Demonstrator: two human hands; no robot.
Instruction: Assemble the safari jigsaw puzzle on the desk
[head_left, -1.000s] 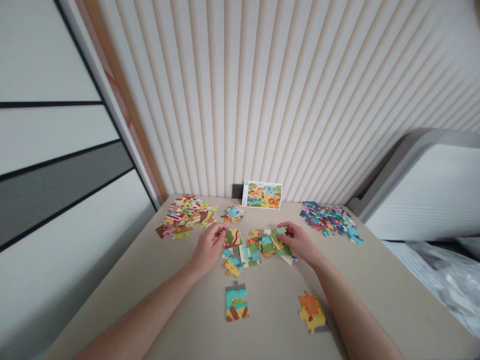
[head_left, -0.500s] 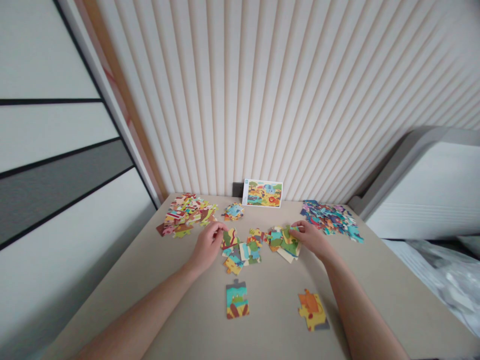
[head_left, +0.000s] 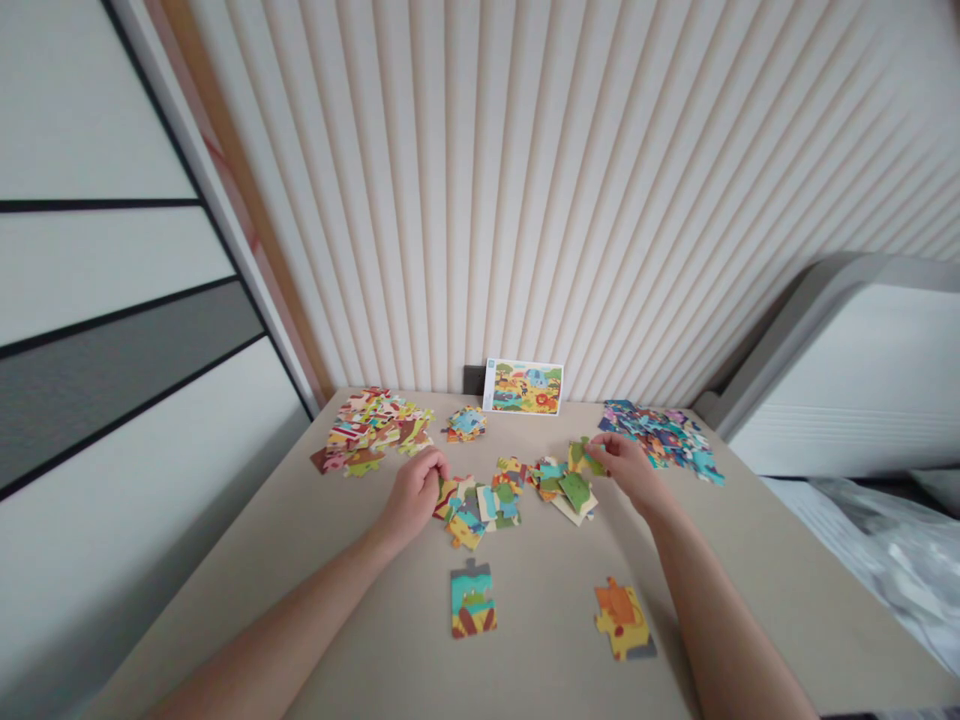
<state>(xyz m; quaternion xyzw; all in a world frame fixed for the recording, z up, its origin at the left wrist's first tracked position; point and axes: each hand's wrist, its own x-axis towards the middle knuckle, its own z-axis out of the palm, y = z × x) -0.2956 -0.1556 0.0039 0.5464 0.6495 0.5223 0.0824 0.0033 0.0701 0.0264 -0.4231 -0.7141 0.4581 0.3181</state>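
Right hand (head_left: pixel 628 472) pinches a green cardboard jigsaw piece (head_left: pixel 581 457)

I see its grip closed on that piece, which sits just above a loose cluster of multicoloured cardboard pieces (head_left: pixel 510 500) on the beige tabletop (head_left: pixel 225 610). The curled left hand (head_left: pixel 411 497) touches the cluster's edge; I cannot tell whether it holds anything. A careless sweep of that hand could scatter the cluster.

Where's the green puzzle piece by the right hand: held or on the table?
Held: the right hand pinches the green puzzle piece, which appears raised above the loose puzzle pieces on the table.
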